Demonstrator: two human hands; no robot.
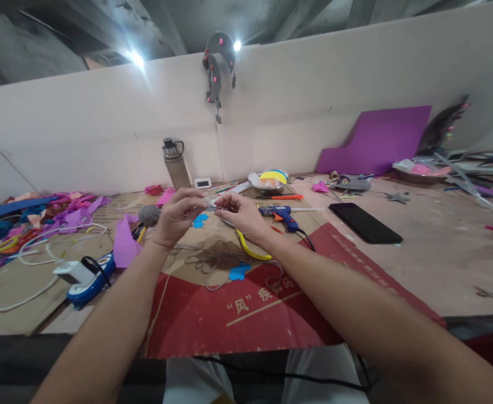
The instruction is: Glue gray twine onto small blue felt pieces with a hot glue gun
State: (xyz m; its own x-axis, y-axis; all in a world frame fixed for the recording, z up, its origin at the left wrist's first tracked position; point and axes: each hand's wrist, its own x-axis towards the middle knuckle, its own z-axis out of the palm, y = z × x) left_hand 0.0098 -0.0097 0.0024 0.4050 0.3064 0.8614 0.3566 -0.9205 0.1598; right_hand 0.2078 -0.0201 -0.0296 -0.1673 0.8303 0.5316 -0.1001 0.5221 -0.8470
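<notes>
Above the cardboard, my left hand (179, 216) and my right hand (243, 216) meet with fingertips pinched on a small greyish piece (211, 203). Its kind is too small and blurred to make out. Thin grey cord (213, 255) lies in loose loops below them. Blue foam cutouts, one flower-like (200, 220) and one nearer me (240, 272), rest on the cardboard. A tool with a yellow handle (250, 249) sits partly hidden under my right wrist. Beside my left wrist is a ball of grey yarn (149, 215).
A blue glue gun (286, 217) and a black phone (365, 223) lie to the right. A power strip (90, 280) with white cables and colourful scraps (73, 216) occupy the left. Behind stand a bottle (176, 165) and a bowl (267, 182). Red-printed cardboard (196, 325) covers the front.
</notes>
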